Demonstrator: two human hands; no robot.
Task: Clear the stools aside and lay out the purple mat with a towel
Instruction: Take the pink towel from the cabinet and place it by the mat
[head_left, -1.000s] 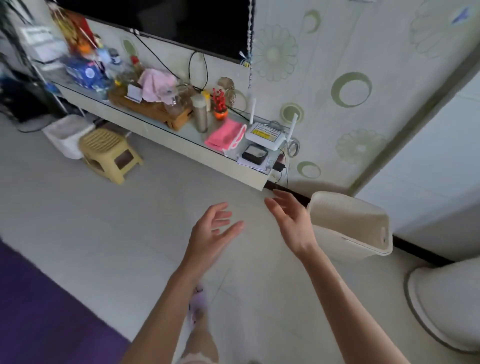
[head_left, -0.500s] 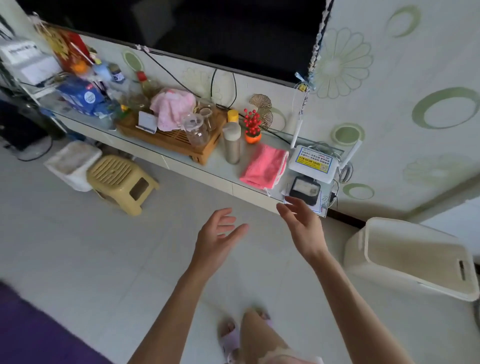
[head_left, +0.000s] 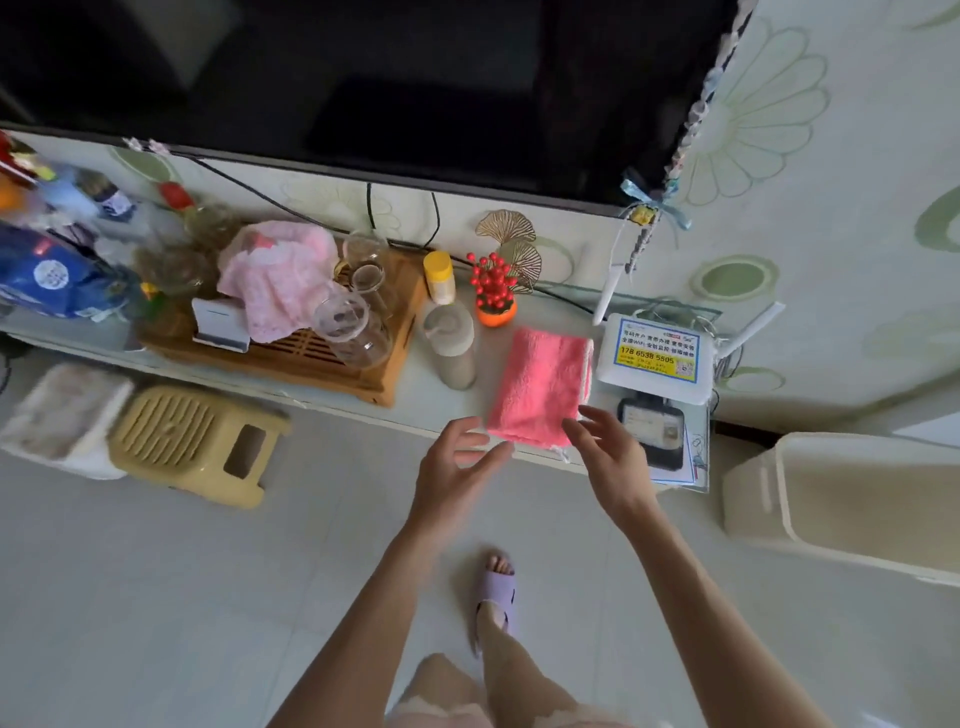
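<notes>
A folded pink towel (head_left: 540, 384) lies on the low white shelf (head_left: 452, 415) below the dark screen, near its front edge. My left hand (head_left: 452, 470) hovers open just in front of the towel's near left corner. My right hand (head_left: 610, 462) is open too, its fingertips at the towel's near right corner; I cannot tell if they touch it. Neither hand holds anything. A yellow plastic stool (head_left: 195, 447) stands on the floor to the left, against the shelf. The purple mat is out of view.
A white router (head_left: 654, 358) and a dark device (head_left: 652, 428) sit right of the towel. A grey bottle (head_left: 451, 345), red berry ornament (head_left: 493, 291) and wooden tea tray (head_left: 291, 338) with glasses stand to its left. White bins (head_left: 852, 499) (head_left: 65, 415) stand on the floor.
I have stepped closer to the shelf and the view has tilted down. Both open hands have moved forward, from above the floor to the towel's near edge. The purple mat has left the view.
</notes>
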